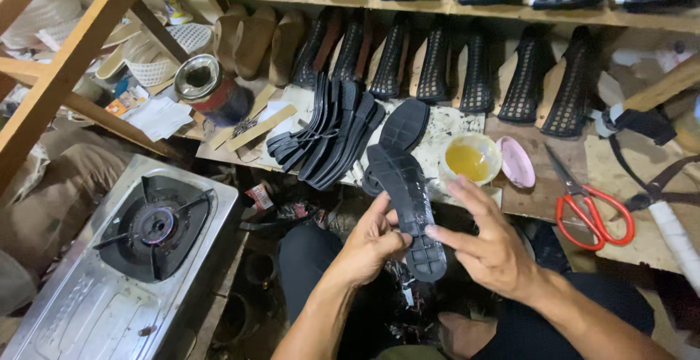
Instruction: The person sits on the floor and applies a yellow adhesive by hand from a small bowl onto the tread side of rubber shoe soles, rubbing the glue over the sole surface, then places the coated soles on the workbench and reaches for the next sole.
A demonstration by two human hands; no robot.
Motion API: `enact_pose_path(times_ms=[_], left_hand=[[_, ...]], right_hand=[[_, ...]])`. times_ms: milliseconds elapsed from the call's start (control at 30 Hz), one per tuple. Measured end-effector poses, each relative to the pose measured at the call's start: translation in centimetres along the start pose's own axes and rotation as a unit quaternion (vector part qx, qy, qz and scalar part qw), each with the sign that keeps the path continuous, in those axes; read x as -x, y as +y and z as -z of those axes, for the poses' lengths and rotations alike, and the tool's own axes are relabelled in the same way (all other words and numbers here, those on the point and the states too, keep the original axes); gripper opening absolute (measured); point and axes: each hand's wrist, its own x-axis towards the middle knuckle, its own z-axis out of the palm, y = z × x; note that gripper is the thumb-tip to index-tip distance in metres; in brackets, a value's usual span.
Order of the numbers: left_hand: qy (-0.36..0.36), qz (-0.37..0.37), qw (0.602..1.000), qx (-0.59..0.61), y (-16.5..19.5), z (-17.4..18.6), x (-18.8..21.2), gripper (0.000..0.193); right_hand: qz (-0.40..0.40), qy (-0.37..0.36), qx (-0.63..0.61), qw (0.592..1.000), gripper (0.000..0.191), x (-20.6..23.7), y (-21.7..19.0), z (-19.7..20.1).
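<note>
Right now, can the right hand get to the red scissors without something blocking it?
Probably yes. The right hand only touches the black sole, which the left hand grips, and the red scissors lie uncovered on the bench nearby.

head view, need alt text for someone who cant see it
Two bare hands hold a black shoe sole over the person's lap: left hand grips its edge, right hand touches the heel end. On the bench beyond lie stacked soles, a bowl of yellow glue and red scissors; a gas stove stands at left.
</note>
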Motion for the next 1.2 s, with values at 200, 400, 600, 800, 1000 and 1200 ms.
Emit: enact_pose_path(times_ms=[200, 400, 600, 800, 1000, 1200], left_hand=[[0.078, -0.066, 0.994, 0.034, 0.4, -0.7, -0.8, 0.077], [0.143, -0.105, 0.984, 0.027, -1.4, -1.7, -1.1, 0.072], [0.148, -0.182, 0.972, 0.013, -4.1, -3.0, -0.5, 0.069], [-0.018, -0.093, 0.973, 0.211, -4.5, 1.3, 2.4, 0.043], [-0.207, 0.077, 0.949, 0.227, -2.9, 3.6, 2.7, 0.063], [-0.017, -0.012, 0.982, -0.187, -5.7, -0.3, 0.7, 0.073]], right_hand=[[0.022, 0.076, 0.125, 0.989, 0.049, 1.5, -2.4, -1.2], [0.049, 0.07, 0.111, 0.99, 0.049, 1.7, -3.0, -2.4], [-0.234, 0.129, -0.266, 0.926, 0.058, 0.9, -2.1, -3.6], [-0.344, 0.126, -0.47, 0.803, 0.078, 0.9, 1.0, -0.1], [-0.296, 0.095, -0.406, 0.859, 0.074, -0.7, 1.7, 2.1], [-0.31, -0.018, -0.266, 0.913, 0.07, -2.5, 0.9, 0.1]])
